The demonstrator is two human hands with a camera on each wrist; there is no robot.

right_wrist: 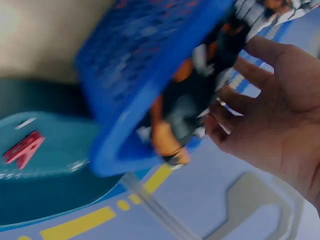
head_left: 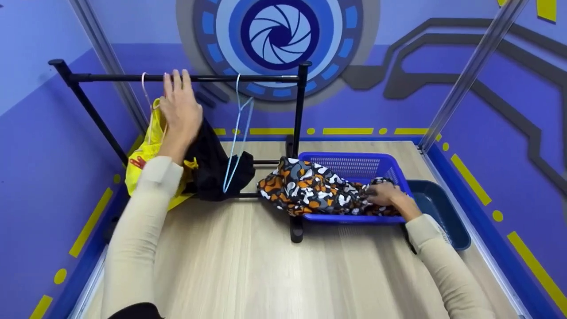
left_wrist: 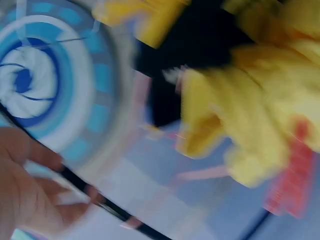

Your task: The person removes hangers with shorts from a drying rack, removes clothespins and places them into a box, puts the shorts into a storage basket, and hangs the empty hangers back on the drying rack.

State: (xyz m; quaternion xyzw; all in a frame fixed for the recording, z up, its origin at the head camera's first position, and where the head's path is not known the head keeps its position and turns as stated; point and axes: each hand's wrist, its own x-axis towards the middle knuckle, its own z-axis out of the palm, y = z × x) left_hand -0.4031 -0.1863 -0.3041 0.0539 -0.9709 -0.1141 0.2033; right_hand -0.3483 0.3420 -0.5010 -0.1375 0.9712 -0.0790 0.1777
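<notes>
In the head view my left hand (head_left: 180, 110) is raised at the black bar (head_left: 212, 78) of a clothes rack, its fingers extended. Next to it a pink hanger (head_left: 145, 88) holds a yellow garment (head_left: 148, 164), which bears a red clothespin (left_wrist: 292, 175). Black cloth (head_left: 212, 164) hangs just right of this hand. My right hand (head_left: 384, 195) touches a camouflage-patterned garment (head_left: 314, 186) in orange, black, grey and white. In the right wrist view its fingers are slightly bent beside the cloth. The garment lies partly in a blue basket (head_left: 354, 218) and spills over its left side.
An empty-looking light-blue hanger (head_left: 237, 128) hangs farther right along the bar. To the right of the basket sits a dark teal tray (head_left: 447, 212) with a red clothespin (right_wrist: 24, 149) inside. The rack's foot (head_left: 296, 230) stands on the wooden tabletop (head_left: 248, 266), with walls around.
</notes>
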